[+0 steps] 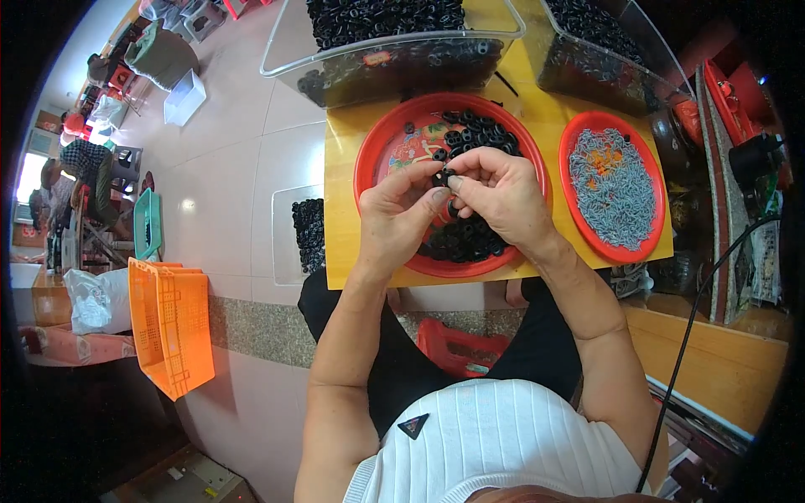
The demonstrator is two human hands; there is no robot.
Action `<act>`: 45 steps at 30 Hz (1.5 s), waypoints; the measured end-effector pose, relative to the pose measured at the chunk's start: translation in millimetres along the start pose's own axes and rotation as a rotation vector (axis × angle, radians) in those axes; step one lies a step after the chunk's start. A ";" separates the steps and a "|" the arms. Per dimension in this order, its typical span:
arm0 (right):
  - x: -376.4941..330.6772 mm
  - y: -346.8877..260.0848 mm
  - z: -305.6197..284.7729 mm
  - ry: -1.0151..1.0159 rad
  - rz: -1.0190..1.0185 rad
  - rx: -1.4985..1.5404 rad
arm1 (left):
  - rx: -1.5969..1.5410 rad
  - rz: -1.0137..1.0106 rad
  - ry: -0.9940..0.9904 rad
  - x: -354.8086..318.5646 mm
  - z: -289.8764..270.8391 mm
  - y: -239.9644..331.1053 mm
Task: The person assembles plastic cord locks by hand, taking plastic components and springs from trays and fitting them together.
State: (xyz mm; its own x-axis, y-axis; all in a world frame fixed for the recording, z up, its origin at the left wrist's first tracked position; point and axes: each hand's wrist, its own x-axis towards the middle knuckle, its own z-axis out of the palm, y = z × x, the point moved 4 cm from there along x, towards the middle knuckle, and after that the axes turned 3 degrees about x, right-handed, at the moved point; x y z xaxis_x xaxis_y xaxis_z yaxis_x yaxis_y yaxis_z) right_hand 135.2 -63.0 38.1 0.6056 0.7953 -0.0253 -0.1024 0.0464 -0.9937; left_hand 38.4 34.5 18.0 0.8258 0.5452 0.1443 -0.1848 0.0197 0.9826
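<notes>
Over a round red tray [362, 180], both of my hands meet at a small black plastic part [442, 178]. My left hand [394, 214] pinches it between thumb and fingertips. From the other side my right hand [505, 197] grips the same part with thumb and forefinger. Just below, by the curled fingers of the right hand, is another black piece [454, 209]; whether it is held there I cannot tell. Loose black parts [482, 132] with holes lie heaped in the tray. To the right, an oval red tray [568, 180] holds many grey screws [616, 205] and some orange bits.
Clear bins [394, 52] of black parts stand at the yellow table's [342, 210] far side. Left of the table, a clear box [283, 243] holds more. An orange crate [172, 323] is on the floor at left. A black cable [696, 310] hangs at right. Other people sit far left.
</notes>
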 end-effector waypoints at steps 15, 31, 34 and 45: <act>8.1 13.0 -10.3 -0.257 0.160 0.341 | -0.114 0.014 -0.054 -0.5 1.2 0.6; 5.2 19.8 -8.6 -0.340 0.246 0.412 | 0.080 0.177 -0.006 -6.0 6.5 8.7; 5.1 18.9 -8.5 -0.383 0.247 0.457 | 0.016 0.168 -0.026 -7.5 8.6 11.5; 5.7 20.2 -8.9 -0.355 0.233 0.382 | 0.254 0.248 -0.058 -5.6 7.3 5.0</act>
State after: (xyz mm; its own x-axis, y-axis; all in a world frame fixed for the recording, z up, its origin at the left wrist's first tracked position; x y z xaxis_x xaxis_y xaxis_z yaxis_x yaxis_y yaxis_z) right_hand 143.6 -62.9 16.9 0.2377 0.9619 -0.1349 -0.5191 0.0084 -0.8547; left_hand 36.7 25.5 23.0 0.8025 0.4590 0.3813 -0.2511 -0.3199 0.9136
